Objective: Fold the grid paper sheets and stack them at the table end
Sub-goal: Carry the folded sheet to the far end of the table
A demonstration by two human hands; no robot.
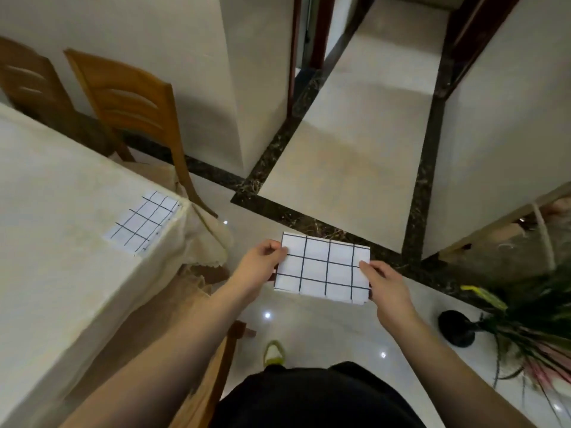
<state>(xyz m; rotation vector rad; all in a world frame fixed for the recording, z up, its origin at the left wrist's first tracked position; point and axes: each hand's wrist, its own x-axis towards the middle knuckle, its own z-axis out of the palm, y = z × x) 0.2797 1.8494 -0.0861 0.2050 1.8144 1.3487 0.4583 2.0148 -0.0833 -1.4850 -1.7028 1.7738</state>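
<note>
A folded white paper sheet with black grid lines point(323, 267) hangs flat above the floor; left hand point(258, 267) and right hand point(387, 285) pinch its side edges. Another gridded sheet point(143, 222) lies on the cream-clothed table point(61, 211).

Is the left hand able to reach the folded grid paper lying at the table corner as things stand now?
Probably yes, once freed. The left hand now pinches the white grid sheet held in the air with the right hand. Nothing stands between it and the folded grid paper on the cream-clothed table.
</note>
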